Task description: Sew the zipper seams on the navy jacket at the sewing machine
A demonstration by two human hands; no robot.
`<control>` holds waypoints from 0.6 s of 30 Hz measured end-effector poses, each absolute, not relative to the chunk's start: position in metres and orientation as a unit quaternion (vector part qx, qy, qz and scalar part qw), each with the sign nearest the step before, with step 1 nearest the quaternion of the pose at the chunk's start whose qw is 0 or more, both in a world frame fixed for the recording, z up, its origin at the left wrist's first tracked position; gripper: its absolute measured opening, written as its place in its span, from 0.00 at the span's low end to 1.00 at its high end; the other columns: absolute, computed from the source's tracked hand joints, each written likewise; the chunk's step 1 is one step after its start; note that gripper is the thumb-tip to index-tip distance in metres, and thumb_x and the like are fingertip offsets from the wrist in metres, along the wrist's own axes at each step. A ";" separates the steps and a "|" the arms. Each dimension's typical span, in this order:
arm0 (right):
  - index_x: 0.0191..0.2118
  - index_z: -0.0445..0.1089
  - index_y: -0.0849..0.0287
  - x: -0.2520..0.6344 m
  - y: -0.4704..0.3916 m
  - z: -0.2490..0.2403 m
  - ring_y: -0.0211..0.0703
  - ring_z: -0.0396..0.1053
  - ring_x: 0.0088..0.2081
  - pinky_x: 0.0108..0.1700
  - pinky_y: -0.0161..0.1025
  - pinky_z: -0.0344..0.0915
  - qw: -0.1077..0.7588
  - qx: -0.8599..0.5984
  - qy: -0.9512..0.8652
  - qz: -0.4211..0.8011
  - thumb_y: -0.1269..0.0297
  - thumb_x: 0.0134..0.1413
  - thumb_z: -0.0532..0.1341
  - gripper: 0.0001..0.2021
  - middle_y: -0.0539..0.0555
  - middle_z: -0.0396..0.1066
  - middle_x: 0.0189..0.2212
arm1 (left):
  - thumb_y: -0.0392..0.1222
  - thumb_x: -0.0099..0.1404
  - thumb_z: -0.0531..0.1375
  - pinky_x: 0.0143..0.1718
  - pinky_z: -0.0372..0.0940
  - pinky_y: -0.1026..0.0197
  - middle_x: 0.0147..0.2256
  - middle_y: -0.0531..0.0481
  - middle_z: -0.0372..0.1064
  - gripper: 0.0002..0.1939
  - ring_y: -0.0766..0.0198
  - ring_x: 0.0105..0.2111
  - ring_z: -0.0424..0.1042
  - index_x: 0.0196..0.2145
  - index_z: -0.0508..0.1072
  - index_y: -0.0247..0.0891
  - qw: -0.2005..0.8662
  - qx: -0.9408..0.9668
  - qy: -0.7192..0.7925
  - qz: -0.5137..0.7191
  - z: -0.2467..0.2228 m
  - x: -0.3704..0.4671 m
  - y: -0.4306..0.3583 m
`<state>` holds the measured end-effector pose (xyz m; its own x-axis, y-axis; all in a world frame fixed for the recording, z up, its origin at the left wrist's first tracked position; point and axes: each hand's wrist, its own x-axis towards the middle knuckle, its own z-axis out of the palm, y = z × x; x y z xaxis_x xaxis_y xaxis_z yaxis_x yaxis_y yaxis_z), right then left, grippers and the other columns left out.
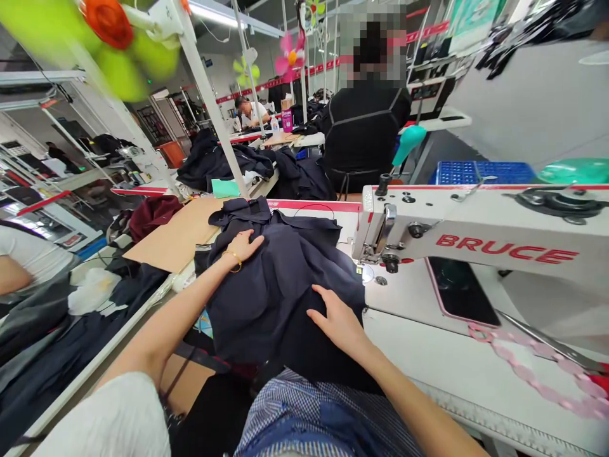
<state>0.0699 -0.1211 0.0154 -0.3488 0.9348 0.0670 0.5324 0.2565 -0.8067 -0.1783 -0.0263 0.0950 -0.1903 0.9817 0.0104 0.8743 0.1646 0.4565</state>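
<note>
Garment workshop, rows of sewing stations, fans (pixel 118 38) clipped overhead, dark fabric heaped on nearly every bench. A white sewing table (pixel 457 374) runs across the foreground with a white Bruce sewing machine (pixel 480 238) on it, head pointing left.

Dark navy garment (pixel 280 279) lies bunched on the table just left of the needle end of the machine, spilling toward the person's lap.

Left hand (pixel 242 246): palm down, fingers spread flat on the far upper part of the garment, gold bracelet at the wrist. Pressing, nothing pinched.

Right hand (pixel 335 317): flat on the near edge of the same garment, fingers extended toward the left, just beside the table's bare part. Also open, resting on the cloth, not clutching it.

A phone with pink case (pixel 459 293) lies face up under the machine arm, its pink chain strap (pixel 533 374) trailing right across the table. A brown cardboard sheet (pixel 178 238) sits left of the garment, a maroon cloth (pixel 152 212) beyond it. Blue plastic crate (pixel 480 171) behind the machine.

Another person in a black top (pixel 364 130) sits at the next station, back to us. A further worker (pixel 250 113) is bent over a bench farther off.
</note>
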 end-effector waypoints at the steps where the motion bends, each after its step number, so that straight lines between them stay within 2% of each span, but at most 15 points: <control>1: 0.53 0.58 0.59 0.067 -0.119 0.017 0.50 0.61 0.50 0.53 0.51 0.56 0.302 -0.489 -0.733 0.364 0.66 0.49 0.54 0.22 0.58 0.62 0.49 | 0.50 0.58 0.55 0.52 0.54 0.53 0.48 0.37 0.64 0.23 0.49 0.50 0.61 0.45 0.67 0.29 0.156 0.612 0.756 0.174 0.092 -0.184 -0.010; 4: 0.52 0.59 0.58 0.066 -0.116 0.020 0.45 0.58 0.53 0.57 0.48 0.52 0.384 -0.467 -0.675 0.422 0.70 0.49 0.51 0.22 0.56 0.61 0.52 | 0.50 0.52 0.60 0.43 0.61 0.54 0.41 0.35 0.68 0.21 0.45 0.44 0.65 0.36 0.70 0.28 0.194 0.596 0.765 0.150 0.082 -0.189 0.021; 6: 0.53 0.58 0.56 0.073 -0.123 0.020 0.44 0.55 0.56 0.57 0.47 0.51 0.425 -0.470 -0.609 0.477 0.70 0.48 0.51 0.23 0.54 0.58 0.54 | 0.49 0.50 0.61 0.34 0.63 0.58 0.30 0.40 0.71 0.16 0.49 0.36 0.69 0.26 0.71 0.31 0.225 0.602 0.753 0.143 0.082 -0.185 0.028; 8: 0.55 0.56 0.54 0.086 -0.139 0.019 0.44 0.52 0.58 0.57 0.48 0.51 0.432 -0.474 -0.557 0.527 0.71 0.46 0.51 0.26 0.52 0.55 0.56 | 0.49 0.48 0.62 0.27 0.61 0.62 0.20 0.47 0.67 0.15 0.56 0.28 0.69 0.19 0.68 0.34 0.253 0.619 0.728 0.148 0.091 -0.178 0.026; 11: 0.56 0.55 0.50 0.109 -0.165 0.020 0.44 0.57 0.55 0.54 0.47 0.56 0.379 -0.428 -0.570 0.591 0.72 0.44 0.53 0.29 0.52 0.59 0.53 | 0.50 0.51 0.61 0.24 0.60 0.66 0.20 0.53 0.64 0.14 0.64 0.24 0.66 0.22 0.67 0.35 0.282 0.653 0.677 0.187 0.126 -0.163 0.010; 14: 0.59 0.51 0.52 0.123 -0.171 0.031 0.44 0.66 0.44 0.45 0.43 0.65 0.303 -0.387 -0.624 0.607 0.66 0.46 0.58 0.31 0.55 0.64 0.49 | 0.51 0.52 0.60 0.25 0.61 0.67 0.25 0.53 0.67 0.15 0.68 0.23 0.65 0.30 0.68 0.36 0.367 0.681 0.575 0.266 0.169 -0.135 -0.018; 16: 0.59 0.50 0.55 0.125 -0.160 0.041 0.44 0.66 0.43 0.44 0.44 0.65 0.319 -0.381 -0.637 0.589 0.61 0.48 0.58 0.31 0.56 0.65 0.47 | 0.51 0.51 0.62 0.24 0.61 0.67 0.25 0.53 0.67 0.16 0.69 0.22 0.64 0.31 0.68 0.36 0.430 0.700 0.492 0.291 0.187 -0.113 -0.039; 18: 0.57 0.55 0.57 0.120 -0.143 0.047 0.46 0.64 0.46 0.49 0.45 0.61 0.398 -0.375 -0.624 0.559 0.57 0.50 0.58 0.28 0.56 0.66 0.46 | 0.50 0.51 0.62 0.23 0.60 0.68 0.24 0.54 0.66 0.15 0.69 0.22 0.64 0.30 0.69 0.36 0.460 0.724 0.441 0.264 0.188 -0.094 -0.056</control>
<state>0.1196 -0.1432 0.0467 -0.4024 0.9121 0.0785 0.0225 0.0955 -0.9952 -0.0940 -0.0565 0.1879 0.4728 0.8809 -0.0231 0.3957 -0.1888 0.8987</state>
